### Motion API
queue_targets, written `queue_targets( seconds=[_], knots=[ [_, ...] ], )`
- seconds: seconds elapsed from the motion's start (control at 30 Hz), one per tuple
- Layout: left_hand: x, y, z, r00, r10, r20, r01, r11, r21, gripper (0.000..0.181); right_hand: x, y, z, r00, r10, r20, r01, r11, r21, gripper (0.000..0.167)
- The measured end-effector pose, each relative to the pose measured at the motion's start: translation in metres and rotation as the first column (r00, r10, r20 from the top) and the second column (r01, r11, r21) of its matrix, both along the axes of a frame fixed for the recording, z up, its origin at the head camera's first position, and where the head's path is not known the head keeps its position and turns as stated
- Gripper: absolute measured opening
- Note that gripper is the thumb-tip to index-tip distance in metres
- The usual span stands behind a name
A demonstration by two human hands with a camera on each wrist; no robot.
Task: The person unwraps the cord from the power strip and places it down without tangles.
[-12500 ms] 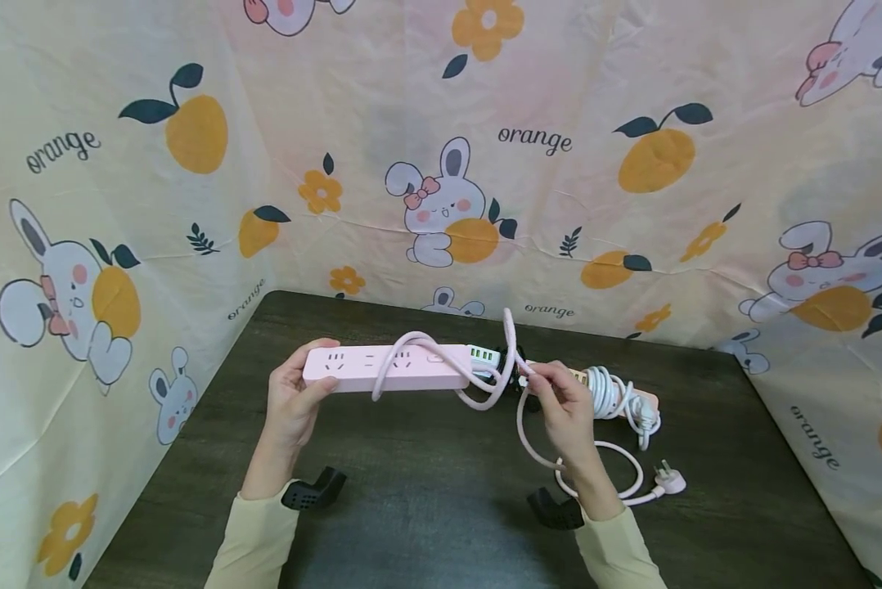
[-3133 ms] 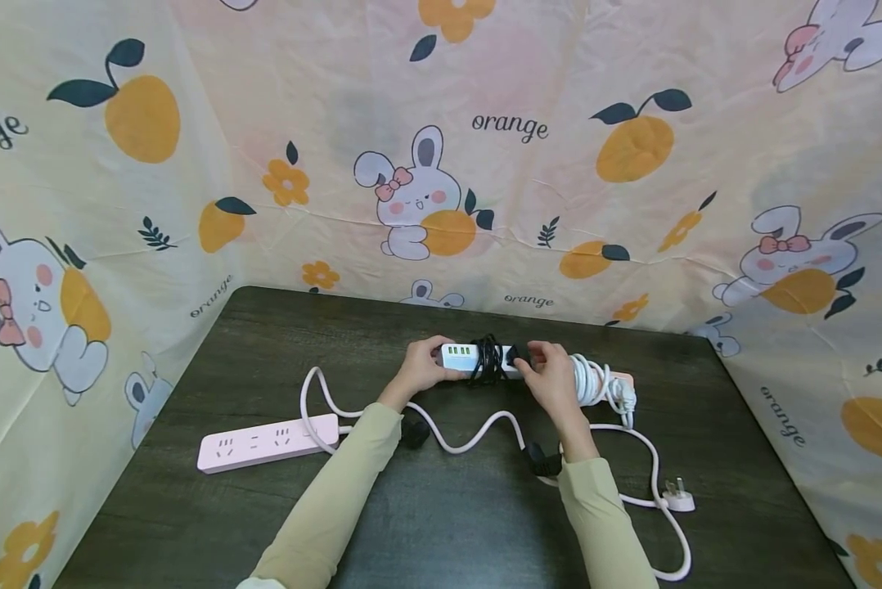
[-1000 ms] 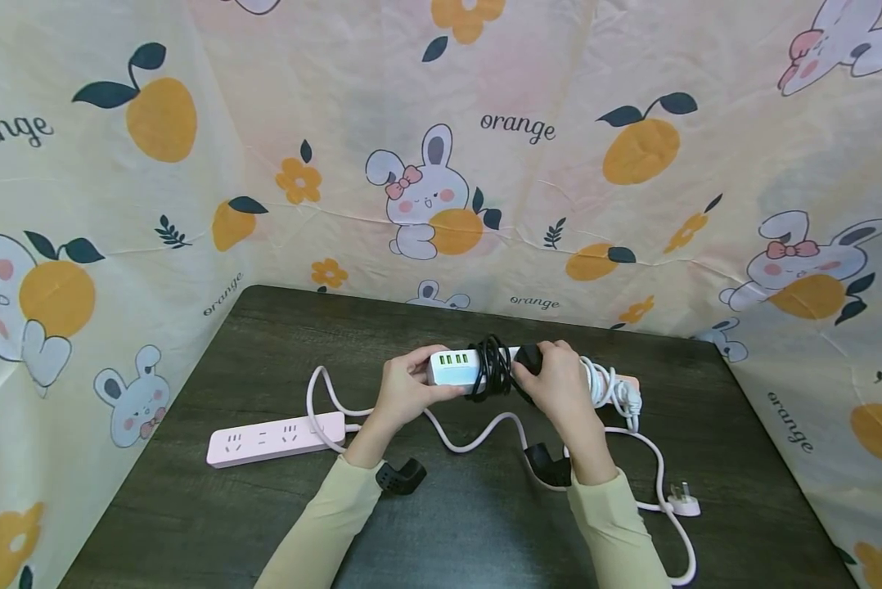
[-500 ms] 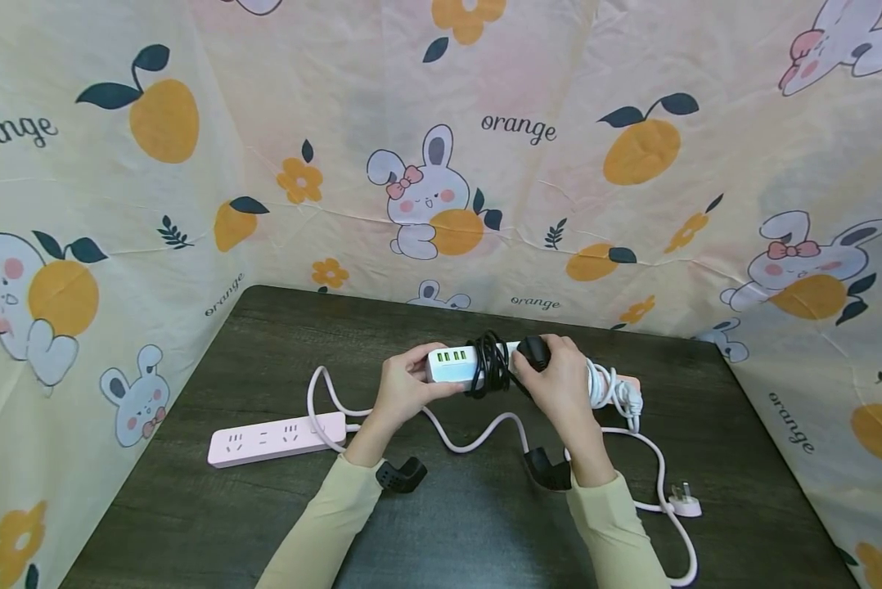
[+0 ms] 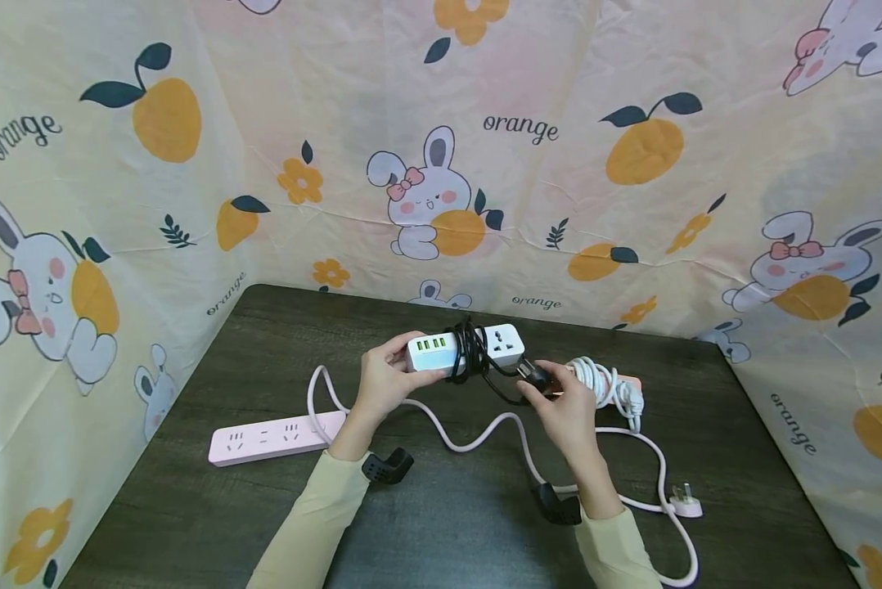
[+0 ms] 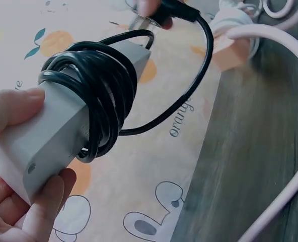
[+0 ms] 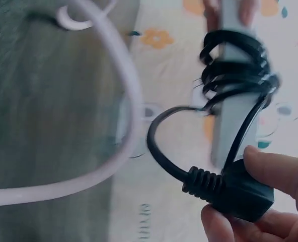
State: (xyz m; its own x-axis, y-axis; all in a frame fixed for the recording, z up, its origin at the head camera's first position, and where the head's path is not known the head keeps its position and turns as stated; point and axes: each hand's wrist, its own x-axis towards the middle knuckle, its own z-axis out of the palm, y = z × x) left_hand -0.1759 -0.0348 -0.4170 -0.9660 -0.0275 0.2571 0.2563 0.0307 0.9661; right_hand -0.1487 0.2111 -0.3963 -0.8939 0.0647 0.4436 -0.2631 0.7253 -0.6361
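My left hand (image 5: 384,378) grips the left end of a white power strip (image 5: 505,343), held up off the table. USB ports line the strip's left part and a socket shows at its right end. A black cord (image 6: 96,96) is wound round its middle in several loops. Between thumb and fingers, my right hand (image 5: 569,413) pinches the black plug (image 7: 242,191) at the cord's end. In the head view the plug is apart from the strip, with a short free length of cord running to it.
A pink power strip (image 5: 267,440) lies on the dark table (image 5: 456,515) at left; its cord (image 5: 478,444) winds rightward to a plug (image 5: 686,501). Behind my right hand lies another strip wrapped in white cord (image 5: 596,380). A printed cloth (image 5: 338,106) hangs behind.
The black plug has come off the white strip's right end and is now held apart, baring the socket. My left hand lifted the strip and shifted it left; earlier, both hands held the pink strip.
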Motion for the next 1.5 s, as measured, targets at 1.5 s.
queue_targets(
  seconds=[1.5],
  knots=[
    [0.001,-0.028,0.038,0.998,0.018,0.055,-0.026,0.989,0.144,0.053,0.051,0.091,-0.045,0.939,-0.153,0.309,0.161,0.987,-0.001,0.027]
  ],
)
